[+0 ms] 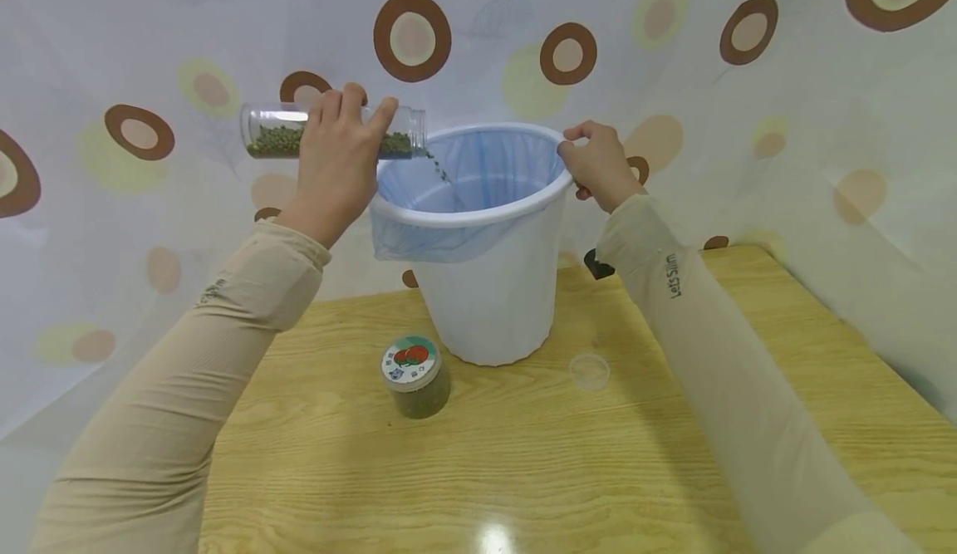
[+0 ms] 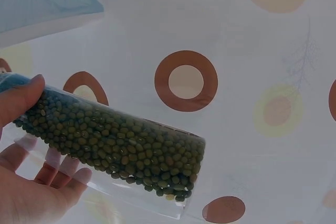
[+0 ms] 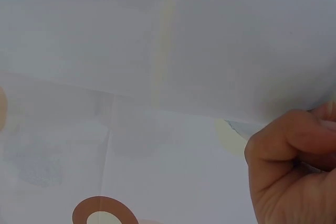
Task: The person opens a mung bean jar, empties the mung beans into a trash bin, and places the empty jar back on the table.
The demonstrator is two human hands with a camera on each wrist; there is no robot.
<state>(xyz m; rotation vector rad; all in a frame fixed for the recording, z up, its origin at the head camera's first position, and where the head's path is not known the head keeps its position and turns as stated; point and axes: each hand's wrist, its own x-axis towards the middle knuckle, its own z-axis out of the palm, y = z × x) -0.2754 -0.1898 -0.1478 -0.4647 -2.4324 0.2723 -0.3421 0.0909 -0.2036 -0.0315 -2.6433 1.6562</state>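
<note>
Pouring green beans from a clear jar into a blue-lined white bin, with plenty left inside. Gripping the jar sideways over the bin's left rim with the left hand; holding the right rim with the right hand. Probably calls for tilting further next, keeping the mouth above the opening. Cylindrical, see-through, uncapped, nearly level.

White glare on table; wrist views dim, greyish.
</note>
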